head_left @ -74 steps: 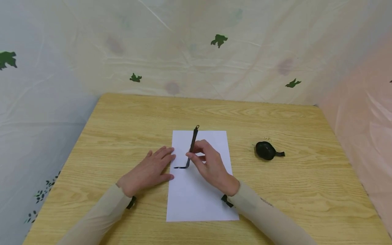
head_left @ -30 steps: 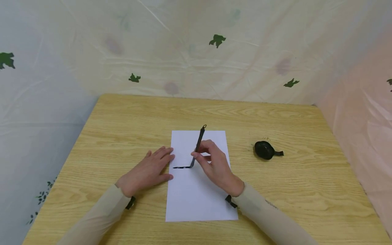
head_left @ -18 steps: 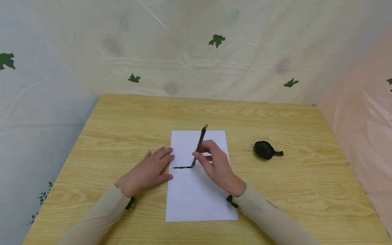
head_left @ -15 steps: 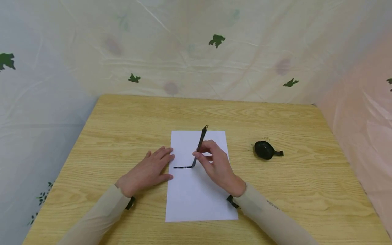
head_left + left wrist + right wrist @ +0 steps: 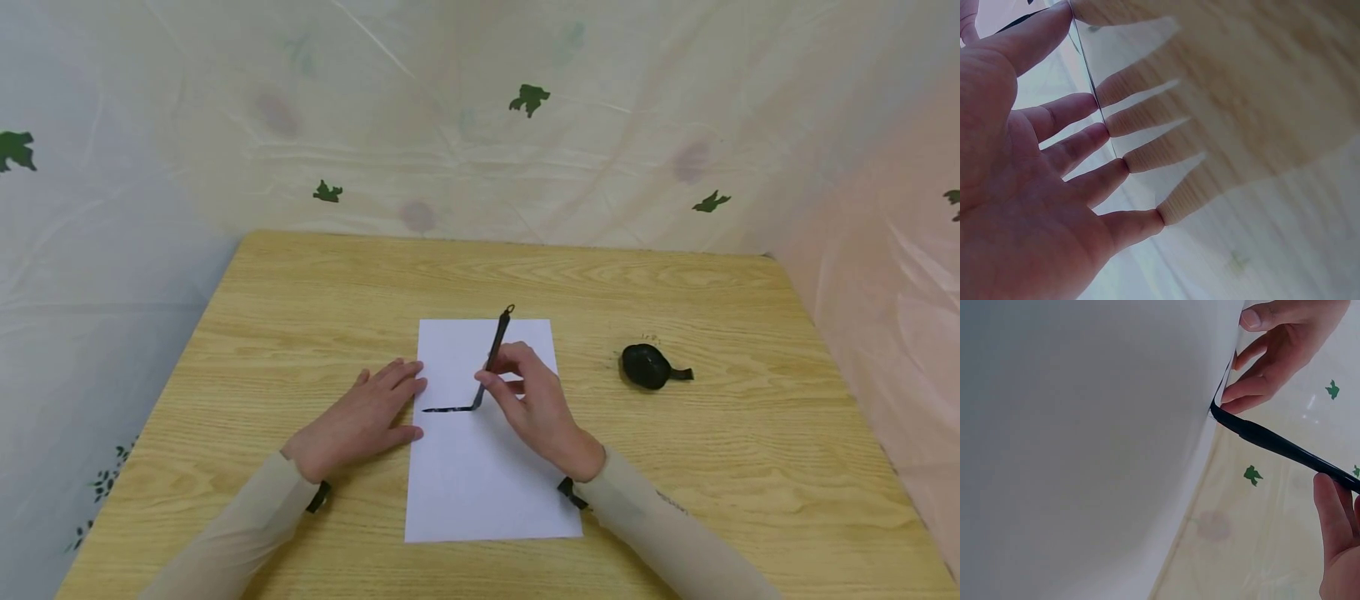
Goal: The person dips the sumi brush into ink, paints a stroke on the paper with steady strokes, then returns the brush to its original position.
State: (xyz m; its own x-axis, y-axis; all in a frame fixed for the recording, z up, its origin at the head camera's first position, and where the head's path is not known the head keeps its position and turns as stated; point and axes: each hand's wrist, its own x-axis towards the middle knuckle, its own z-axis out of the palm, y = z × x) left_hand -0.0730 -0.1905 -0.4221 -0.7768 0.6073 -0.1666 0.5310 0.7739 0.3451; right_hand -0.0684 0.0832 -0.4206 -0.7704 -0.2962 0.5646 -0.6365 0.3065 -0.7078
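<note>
Thumb and fingers of the right hand pinch a black brush, whose bent tip touches the white sheet at the right end of a black stroke. The left hand lies with fingers spread, fingertips on the sheet's left edge. Right of the sheet, a black dish sits on the desk. Pale cloth with green bird shapes hangs beyond the desk's far edge.

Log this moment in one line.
right hand: holds brush, tip on paper | left hand: touches paper's left edge | black line: ends at brush tip | black dish: right of paper
</note>
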